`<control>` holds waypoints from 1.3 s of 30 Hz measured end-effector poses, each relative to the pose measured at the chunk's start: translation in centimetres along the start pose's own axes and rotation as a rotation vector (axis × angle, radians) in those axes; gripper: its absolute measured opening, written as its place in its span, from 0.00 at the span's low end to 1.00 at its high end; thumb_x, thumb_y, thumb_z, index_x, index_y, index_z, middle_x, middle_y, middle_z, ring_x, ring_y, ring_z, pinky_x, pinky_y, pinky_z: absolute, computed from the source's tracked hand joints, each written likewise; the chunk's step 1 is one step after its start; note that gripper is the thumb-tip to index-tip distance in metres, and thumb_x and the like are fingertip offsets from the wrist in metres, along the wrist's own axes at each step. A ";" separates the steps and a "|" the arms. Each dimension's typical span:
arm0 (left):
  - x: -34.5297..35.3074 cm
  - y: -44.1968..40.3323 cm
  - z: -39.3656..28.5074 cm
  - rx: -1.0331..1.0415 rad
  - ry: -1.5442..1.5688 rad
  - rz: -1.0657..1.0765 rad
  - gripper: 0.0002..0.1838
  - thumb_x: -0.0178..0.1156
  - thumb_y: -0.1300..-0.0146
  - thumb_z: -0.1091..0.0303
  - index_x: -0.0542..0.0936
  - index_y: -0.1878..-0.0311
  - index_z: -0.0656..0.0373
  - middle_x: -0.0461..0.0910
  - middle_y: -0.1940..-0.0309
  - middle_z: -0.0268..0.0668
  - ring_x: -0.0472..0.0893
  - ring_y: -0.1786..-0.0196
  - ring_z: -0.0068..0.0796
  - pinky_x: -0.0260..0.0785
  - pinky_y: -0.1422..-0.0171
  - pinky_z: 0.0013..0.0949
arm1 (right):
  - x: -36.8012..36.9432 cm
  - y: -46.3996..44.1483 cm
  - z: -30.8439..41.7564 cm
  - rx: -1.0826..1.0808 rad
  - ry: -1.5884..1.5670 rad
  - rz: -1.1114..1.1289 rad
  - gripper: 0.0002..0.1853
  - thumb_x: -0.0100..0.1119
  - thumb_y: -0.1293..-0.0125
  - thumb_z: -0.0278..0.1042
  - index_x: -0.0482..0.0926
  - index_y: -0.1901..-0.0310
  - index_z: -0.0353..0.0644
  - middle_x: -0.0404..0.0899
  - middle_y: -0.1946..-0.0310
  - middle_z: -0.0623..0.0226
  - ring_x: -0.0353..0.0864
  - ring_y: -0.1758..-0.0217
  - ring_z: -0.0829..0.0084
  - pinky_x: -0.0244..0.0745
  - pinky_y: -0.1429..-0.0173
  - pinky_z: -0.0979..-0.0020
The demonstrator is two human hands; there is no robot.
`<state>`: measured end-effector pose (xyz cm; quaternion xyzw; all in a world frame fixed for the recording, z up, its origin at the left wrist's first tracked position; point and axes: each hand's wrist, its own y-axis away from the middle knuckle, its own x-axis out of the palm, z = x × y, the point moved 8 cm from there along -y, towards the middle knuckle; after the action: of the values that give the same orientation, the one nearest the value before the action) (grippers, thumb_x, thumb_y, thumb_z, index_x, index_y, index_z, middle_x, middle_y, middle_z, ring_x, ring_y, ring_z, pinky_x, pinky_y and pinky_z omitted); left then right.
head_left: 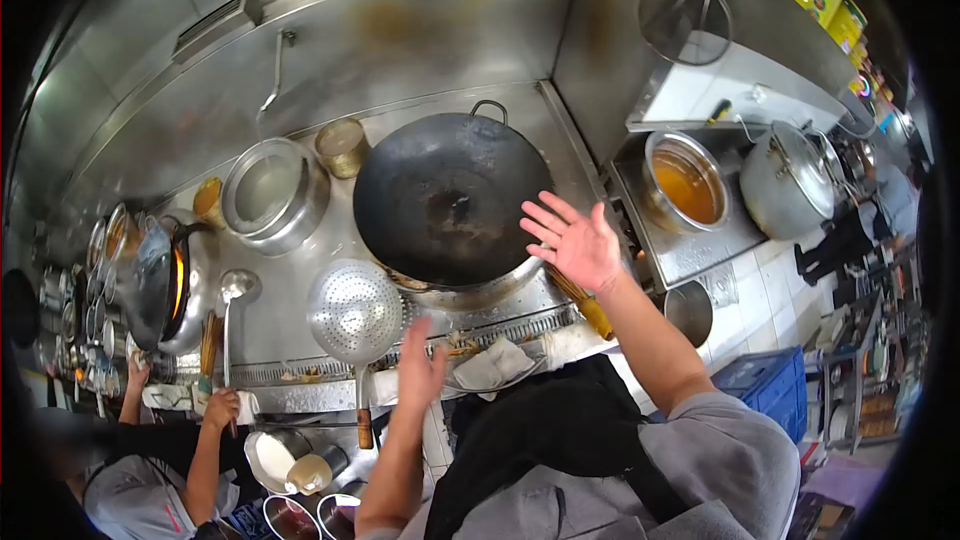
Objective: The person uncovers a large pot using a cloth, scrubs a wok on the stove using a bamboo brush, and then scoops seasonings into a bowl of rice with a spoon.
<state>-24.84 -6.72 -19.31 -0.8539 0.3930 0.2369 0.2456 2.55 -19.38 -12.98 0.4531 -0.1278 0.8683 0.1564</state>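
My right hand (575, 242) is held palm up with the fingers spread, over the right rim of a large black wok (410, 165). Nothing is in it. My left hand (422, 368) is raised in front of the stove edge, a little blurred, its fingers stretched out and holding nothing. Just left of it lies a perforated skimmer (355, 310), its wooden handle hanging over the edge. A crumpled white cloth (494, 366) rests to the right of my left hand. Below my right hand is a bamboo brush (592, 314), partly hidden.
Behind the skimmer stands a metal pot (268, 195) beside a small tin (342, 147). To the right are a pot of orange liquid (688, 185) and a lidded pot (790, 185). At left, a co-worker's hand (222, 407) is at a ladle (238, 287), near another wok with flames.
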 end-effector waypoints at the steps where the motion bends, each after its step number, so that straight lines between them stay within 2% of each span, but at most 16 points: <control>1: -0.6 -2.4 -0.8 0.053 -0.015 -0.039 0.24 0.59 0.39 0.72 0.72 0.38 0.63 0.72 0.40 0.53 0.71 0.37 0.54 0.62 0.31 0.48 | 0.6 1.0 0.1 -0.030 0.018 -0.006 0.53 0.50 0.38 0.73 0.49 0.25 0.39 0.53 0.25 0.48 0.57 0.23 0.51 0.64 0.30 0.48; 6: -0.1 -8.1 -1.6 0.257 -0.239 0.033 0.19 0.62 0.42 0.72 0.80 0.46 0.55 0.76 0.44 0.37 0.73 0.40 0.42 0.64 0.36 0.46 | 1.2 3.3 1.5 -0.087 0.072 -0.025 0.52 0.50 0.38 0.72 0.50 0.25 0.38 0.53 0.25 0.49 0.57 0.23 0.52 0.63 0.29 0.52; 10: -1.9 -9.6 0.1 0.248 -0.452 0.001 0.16 0.63 0.42 0.70 0.82 0.49 0.50 0.78 0.48 0.32 0.75 0.43 0.37 0.63 0.38 0.47 | -1.9 6.8 1.3 -0.057 0.228 -0.147 0.48 0.51 0.34 0.67 0.50 0.24 0.39 0.57 0.26 0.51 0.61 0.26 0.56 0.64 0.31 0.56; 13: -3.8 -11.7 2.1 0.168 -0.559 0.185 0.14 0.63 0.42 0.68 0.82 0.51 0.49 0.80 0.54 0.32 0.75 0.45 0.37 0.63 0.40 0.46 | -6.0 12.2 0.2 0.060 0.290 -0.254 0.43 0.60 0.35 0.59 0.58 0.27 0.41 0.69 0.33 0.52 0.72 0.33 0.56 0.68 0.33 0.54; 14: -3.7 -12.0 2.1 0.239 -0.554 0.242 0.09 0.62 0.40 0.67 0.82 0.56 0.49 0.80 0.62 0.31 0.76 0.47 0.36 0.63 0.41 0.48 | -6.4 14.7 0.1 0.111 0.341 -0.321 0.42 0.58 0.34 0.59 0.59 0.28 0.39 0.70 0.33 0.53 0.72 0.33 0.57 0.68 0.34 0.57; 17: -1.6 -12.7 3.4 0.338 -0.641 0.343 0.04 0.60 0.38 0.67 0.80 0.61 0.50 0.79 0.65 0.31 0.77 0.49 0.34 0.62 0.41 0.52 | -10.1 22.9 -0.7 0.137 0.357 -0.472 0.39 0.58 0.33 0.55 0.60 0.28 0.39 0.73 0.37 0.53 0.76 0.38 0.58 0.71 0.38 0.58; 21: 2.4 -11.2 3.1 0.332 -0.642 0.263 0.02 0.55 0.37 0.67 0.78 0.65 0.49 0.78 0.70 0.31 0.80 0.59 0.34 0.62 0.42 0.53 | -13.1 33.6 -2.8 0.190 0.413 -0.690 0.35 0.56 0.31 0.51 0.63 0.30 0.38 0.77 0.42 0.55 0.80 0.46 0.61 0.74 0.43 0.58; 26: 10.4 -8.9 -3.7 0.224 -0.533 0.156 0.03 0.57 0.39 0.68 0.77 0.62 0.51 0.79 0.69 0.35 0.81 0.61 0.38 0.66 0.49 0.45 | -19.4 39.5 -9.7 0.582 0.513 -0.998 0.33 0.56 0.31 0.37 0.58 0.27 0.48 0.72 0.38 0.56 0.81 0.51 0.63 0.77 0.53 0.63; 27: 11.8 -9.0 -4.5 0.188 -0.519 0.145 0.05 0.57 0.38 0.69 0.78 0.60 0.53 0.80 0.68 0.36 0.81 0.61 0.40 0.66 0.49 0.46 | -20.9 38.5 -11.3 0.627 0.518 -0.951 0.37 0.57 0.34 0.28 0.54 0.25 0.52 0.66 0.34 0.55 0.81 0.51 0.63 0.76 0.57 0.65; 28: 13.1 -9.3 -4.8 0.183 -0.531 0.137 0.05 0.57 0.38 0.69 0.78 0.60 0.53 0.80 0.68 0.36 0.81 0.61 0.40 0.66 0.49 0.46 | -23.2 37.2 -13.0 0.655 0.574 -0.890 0.38 0.60 0.34 0.30 0.53 0.25 0.56 0.65 0.32 0.58 0.80 0.48 0.63 0.75 0.47 0.52; 30: 16.5 -9.9 -4.2 0.024 -0.498 0.232 0.08 0.56 0.38 0.69 0.78 0.56 0.54 0.80 0.63 0.40 0.80 0.55 0.43 0.66 0.47 0.48 | -27.3 34.0 -17.4 0.572 0.464 -0.818 0.42 0.69 0.42 0.28 0.58 0.27 0.49 0.63 0.31 0.57 0.74 0.38 0.60 0.76 0.42 0.49; 31: 16.9 -9.8 -5.1 0.026 -0.499 0.227 0.08 0.56 0.38 0.69 0.78 0.56 0.54 0.80 0.63 0.40 0.80 0.55 0.43 0.66 0.47 0.48 | -28.4 31.8 -20.6 0.762 0.453 -0.793 0.43 0.72 0.45 0.29 0.60 0.28 0.47 0.63 0.31 0.56 0.70 0.34 0.58 0.76 0.42 0.50; 33: 16.5 -9.4 -6.9 0.075 -0.451 0.205 0.13 0.57 0.39 0.70 0.79 0.51 0.54 0.78 0.57 0.42 0.78 0.49 0.46 0.67 0.45 0.47 | -29.7 29.6 -27.0 0.956 0.662 -0.604 0.38 0.71 0.42 0.36 0.65 0.31 0.45 0.68 0.35 0.60 0.71 0.37 0.61 0.76 0.44 0.52; 35: 15.2 -7.8 -7.2 0.173 -0.312 0.106 0.19 0.58 0.43 0.78 0.78 0.47 0.55 0.75 0.48 0.44 0.74 0.43 0.50 0.66 0.37 0.47 | -24.4 26.9 -30.2 1.003 0.644 -0.231 0.31 0.69 0.40 0.39 0.71 0.36 0.41 0.76 0.43 0.60 0.75 0.43 0.60 0.77 0.47 0.57; 37: 12.9 -5.2 -8.2 0.050 -0.185 0.085 0.20 0.59 0.44 0.82 0.77 0.46 0.57 0.71 0.40 0.46 0.70 0.36 0.49 0.62 0.31 0.46 | -23.5 25.9 -30.2 1.035 0.882 -0.217 0.23 0.65 0.37 0.44 0.79 0.45 0.37 0.81 0.51 0.59 0.80 0.53 0.64 0.77 0.53 0.65; 39: 11.0 -2.1 -6.7 0.040 -0.295 0.056 0.21 0.59 0.44 0.82 0.77 0.45 0.57 0.68 0.37 0.46 0.68 0.34 0.51 0.63 0.30 0.45 | -22.9 25.6 -26.5 0.796 0.950 -0.196 0.20 0.62 0.35 0.48 0.84 0.58 0.35 0.84 0.66 0.61 0.80 0.65 0.71 0.75 0.60 0.69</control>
<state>-15.46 -15.66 -20.28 -0.7936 0.3810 0.3586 0.3107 -14.78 -36.76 -48.77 0.0507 0.3310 0.9375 0.0945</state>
